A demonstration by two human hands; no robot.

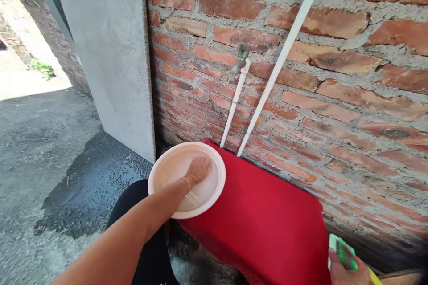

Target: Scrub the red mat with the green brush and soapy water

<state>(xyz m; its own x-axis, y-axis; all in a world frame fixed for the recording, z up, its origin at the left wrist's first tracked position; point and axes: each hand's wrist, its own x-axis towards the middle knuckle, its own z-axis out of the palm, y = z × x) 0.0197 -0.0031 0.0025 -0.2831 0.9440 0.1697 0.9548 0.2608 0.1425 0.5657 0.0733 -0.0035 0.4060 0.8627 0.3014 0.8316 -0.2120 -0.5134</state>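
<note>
Head view: basin (211,204) on left end of red cloth (267,205), seemingly overhanging. Left hand (199,168) curled inside, fingers obscured; can't tell hold. Right hand (347,272) closed round green-and-white brush (341,249), by cloth's right edge. Judgement: keep left-hand pressure central, avoiding tipping.

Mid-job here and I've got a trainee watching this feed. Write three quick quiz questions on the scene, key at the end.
1. Multiple choice: what does the right hand hold?
A) a cup
B) a scrub brush
C) a hose
2. True or false: the left hand is down inside the round basin.
3. Count: how many white pipes run up the brick wall?

Key:
1. B, a scrub brush with green bristles
2. True
3. Two
</note>
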